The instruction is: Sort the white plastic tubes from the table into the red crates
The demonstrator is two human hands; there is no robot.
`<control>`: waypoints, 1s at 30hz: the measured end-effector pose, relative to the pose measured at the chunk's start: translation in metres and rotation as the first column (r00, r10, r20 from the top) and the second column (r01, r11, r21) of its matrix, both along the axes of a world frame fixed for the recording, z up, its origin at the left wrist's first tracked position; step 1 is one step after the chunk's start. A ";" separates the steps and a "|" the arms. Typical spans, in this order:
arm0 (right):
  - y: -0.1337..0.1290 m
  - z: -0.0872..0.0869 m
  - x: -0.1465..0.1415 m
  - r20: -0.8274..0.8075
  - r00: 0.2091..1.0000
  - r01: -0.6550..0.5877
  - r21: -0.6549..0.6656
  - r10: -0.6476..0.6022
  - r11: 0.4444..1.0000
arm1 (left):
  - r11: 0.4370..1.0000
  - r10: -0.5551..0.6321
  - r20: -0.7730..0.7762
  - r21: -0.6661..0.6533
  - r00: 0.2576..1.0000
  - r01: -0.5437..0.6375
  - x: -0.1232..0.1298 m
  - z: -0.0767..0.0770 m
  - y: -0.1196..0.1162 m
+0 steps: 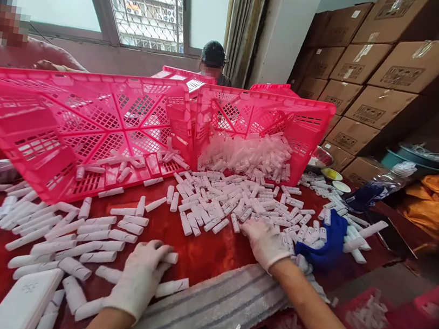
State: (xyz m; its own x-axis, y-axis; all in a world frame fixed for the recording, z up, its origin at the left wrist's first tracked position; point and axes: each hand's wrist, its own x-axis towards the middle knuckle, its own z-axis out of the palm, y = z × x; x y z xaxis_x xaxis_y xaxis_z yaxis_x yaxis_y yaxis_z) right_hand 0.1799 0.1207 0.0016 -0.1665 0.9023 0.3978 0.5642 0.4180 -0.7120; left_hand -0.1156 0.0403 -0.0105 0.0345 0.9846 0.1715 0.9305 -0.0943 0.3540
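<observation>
My left hand [140,278], in a white glove, is closed around a short white tube [171,257] whose end sticks out past the fingers. Another white tube [172,287] lies just beside it on the striped towel's edge. My right hand [264,243], also gloved, reaches to the near edge of a pile of small white tubes [214,202] with dark marks. Its fingers are bent together and pointing down; what they grip, if anything, is hidden. Longer white tubes [89,247] lie in loose rows left of my left hand.
Pink crates [126,132] lie tipped on the red table [208,247]; one holds a heap of clear-wrapped pieces [249,152]. A white power bank [24,300], striped towel [216,300], blue cloth [326,245] and bottle [382,187] are close by. Cartons [359,97] rise behind. Two people sit opposite.
</observation>
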 end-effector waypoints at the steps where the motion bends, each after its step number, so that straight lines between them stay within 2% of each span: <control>1: 0.003 -0.002 -0.006 0.010 1.000 -0.006 -0.002 0.006 1.000 | 1.000 0.000 0.027 0.023 1.000 -0.001 0.007 0.001 0.003; 4: -0.007 -0.008 -0.022 -0.001 1.000 -0.015 -0.004 0.015 1.000 | 0.992 -0.020 0.241 0.122 0.970 -0.010 0.026 0.007 0.002; 6: -0.022 -0.009 -0.035 -0.109 0.993 -0.056 -0.051 0.050 0.997 | 0.989 -0.054 0.455 0.149 0.889 -0.017 0.039 0.012 -0.004; 7: -0.031 -0.008 -0.042 -0.225 0.971 -0.107 -0.100 0.083 0.989 | 0.993 -0.051 0.561 0.120 0.826 -0.021 0.045 0.014 -0.008; 9: -0.045 -0.005 -0.056 -0.520 0.846 -0.245 -0.190 0.114 0.951 | 1.000 0.019 0.766 -0.020 0.642 -0.006 0.057 0.019 -0.013; 11: -0.054 -0.002 -0.066 -0.741 0.666 -0.357 -0.213 0.088 0.910 | 0.983 0.147 0.929 -0.175 0.339 0.053 0.066 0.021 -0.014; 12: -0.057 -0.002 -0.069 -0.790 0.608 -0.384 -0.208 0.076 0.900 | 0.972 0.203 0.960 -0.222 0.192 0.083 0.069 0.020 -0.013; 13: -0.060 -0.003 -0.071 -0.821 0.567 -0.402 -0.202 0.069 0.893 | 0.964 0.241 0.967 -0.248 0.076 0.093 0.072 0.019 -0.012; 14: -0.061 -0.006 -0.073 -0.842 0.535 -0.414 -0.189 0.070 0.891 | 0.961 0.261 0.965 -0.260 -0.004 0.091 0.075 0.017 -0.010; 16: -0.063 -0.013 -0.073 -0.868 0.491 -0.412 -0.156 0.074 0.898 | 0.961 0.276 0.955 -0.271 -0.108 0.063 0.079 0.015 -0.007; 19: -0.065 -0.022 -0.069 -0.856 0.517 -0.348 -0.191 0.018 0.918 | 0.951 0.310 0.917 -0.303 -0.250 0.068 0.083 0.017 -0.009; 21: -0.066 -0.022 -0.065 -0.802 0.598 -0.315 -0.222 0.011 0.923 | 0.947 0.321 0.906 -0.308 -0.276 0.092 0.083 0.020 -0.014; 22: -0.067 -0.020 -0.062 -0.765 0.642 -0.305 -0.204 0.042 0.930 | 0.949 0.316 0.914 -0.299 -0.255 0.105 0.084 0.022 -0.017; 23: -0.068 -0.016 -0.059 -0.721 0.687 -0.300 -0.169 0.090 0.939 | 0.952 0.302 0.931 -0.283 -0.207 0.115 0.084 0.022 -0.021; 25: -0.073 -0.004 -0.055 -0.614 0.768 -0.317 -0.117 0.183 0.941 | 0.960 0.258 0.964 -0.249 -0.064 0.126 0.087 0.021 -0.027; 27: -0.078 0.010 -0.054 -0.529 0.820 -0.340 -0.143 0.219 0.929 | 0.964 0.221 0.972 -0.231 0.083 0.129 0.093 0.015 -0.032; 28: -0.081 0.016 -0.056 -0.504 0.835 -0.348 -0.171 0.222 0.922 | 0.969 0.211 0.969 -0.225 0.127 0.100 0.098 0.012 -0.033; 30: -0.083 0.024 -0.060 -0.512 0.835 -0.347 -0.205 0.202 0.915 | 0.974 0.219 0.966 -0.224 0.135 0.028 0.108 0.004 -0.034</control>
